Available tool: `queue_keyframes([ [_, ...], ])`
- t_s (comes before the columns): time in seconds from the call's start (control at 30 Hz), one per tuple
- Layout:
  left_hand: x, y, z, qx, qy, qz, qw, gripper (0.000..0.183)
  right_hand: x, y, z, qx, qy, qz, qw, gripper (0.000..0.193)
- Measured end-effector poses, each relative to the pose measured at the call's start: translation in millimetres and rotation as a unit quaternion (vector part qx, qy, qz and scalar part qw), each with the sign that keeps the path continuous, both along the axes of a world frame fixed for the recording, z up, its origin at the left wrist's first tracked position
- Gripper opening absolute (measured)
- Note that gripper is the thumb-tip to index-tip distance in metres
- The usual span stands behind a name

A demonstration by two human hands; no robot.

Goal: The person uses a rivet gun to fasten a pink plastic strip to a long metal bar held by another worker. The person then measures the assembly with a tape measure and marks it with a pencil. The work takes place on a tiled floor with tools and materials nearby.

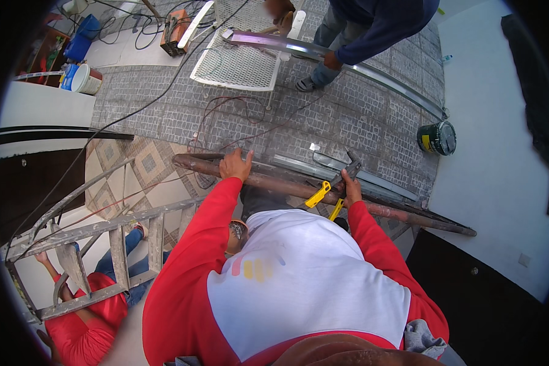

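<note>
A long rusty brown metal pipe (274, 185) crosses in front of my body, sloping down toward the right. My left hand (235, 165) is closed over its left part, with the thumb apart from the fingers. Farther right, my right hand (350, 188) grips a clamp-like hand tool (317, 194) with two yellow handles and a dark metal head, held against the pipe. Its exact kind is unclear, and part of it is hidden by the pipe and my hand. Just beyond the pipe lie light metal channels (372, 180) on the floor.
A paint-spattered ladder (104, 227) stands left, beside a person in red (94, 317). Ahead, another person (378, 30) holds a long metal channel (390, 84) over a white mesh stand (235, 64). Cables (146, 97) cross the floor. A dark bucket (437, 139) stands by the right wall.
</note>
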State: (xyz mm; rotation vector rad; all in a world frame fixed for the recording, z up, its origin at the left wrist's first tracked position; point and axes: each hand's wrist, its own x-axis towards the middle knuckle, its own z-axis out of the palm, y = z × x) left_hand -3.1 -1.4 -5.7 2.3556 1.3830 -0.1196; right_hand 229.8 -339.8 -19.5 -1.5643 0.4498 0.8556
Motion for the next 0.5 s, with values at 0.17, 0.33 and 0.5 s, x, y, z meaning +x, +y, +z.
queue_keyframes([
  [0.17,1.2,0.5,0.0,-0.008,0.009,0.004,1.000,0.058,1.1,-2.7,-0.4,0.008,0.008,0.008,1.000,0.032],
  [0.33,-0.3,1.5,-5.4,-0.018,0.005,0.002,1.000,0.059,2.0,-5.1,-3.7,0.008,0.008,0.005,1.000,0.031],
  [0.5,-1.7,2.3,-8.0,-0.018,0.000,0.000,1.000,0.059,1.8,-5.0,-3.9,0.006,0.010,0.008,1.000,0.032],
])
